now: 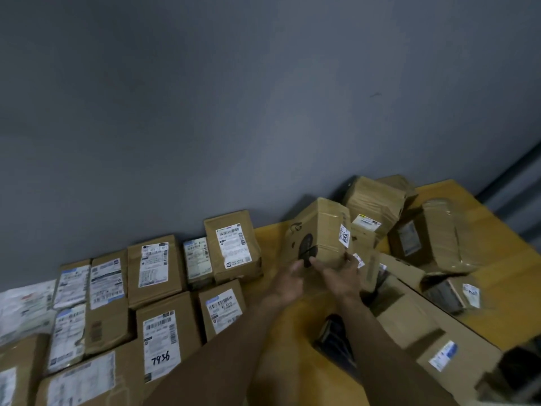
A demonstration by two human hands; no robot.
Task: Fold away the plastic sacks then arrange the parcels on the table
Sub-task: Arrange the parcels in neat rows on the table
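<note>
Tilted cardboard parcel (322, 230) held just above the yellow tabletop (272, 238), near the grey wall (234, 112). Left hand (288, 278) grips the parcel's lower left edge. Right hand (341, 276) clasps its lower right corner. Left of the parcel: labelled boxes (158, 268) in rows. Right of it: loose heap of packages (424, 238).

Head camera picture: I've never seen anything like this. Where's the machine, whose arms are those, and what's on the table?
There is no machine here. A person wears a wide-angle camera on the head, looking forward and down, so the arms are their own. The left hand and right hand together hold a tilted cardboard box with a small white label. On the yellow table, against a grey wall, labelled parcels lie in neat rows at the left, and a loose heap of parcels sits at the right.
</note>
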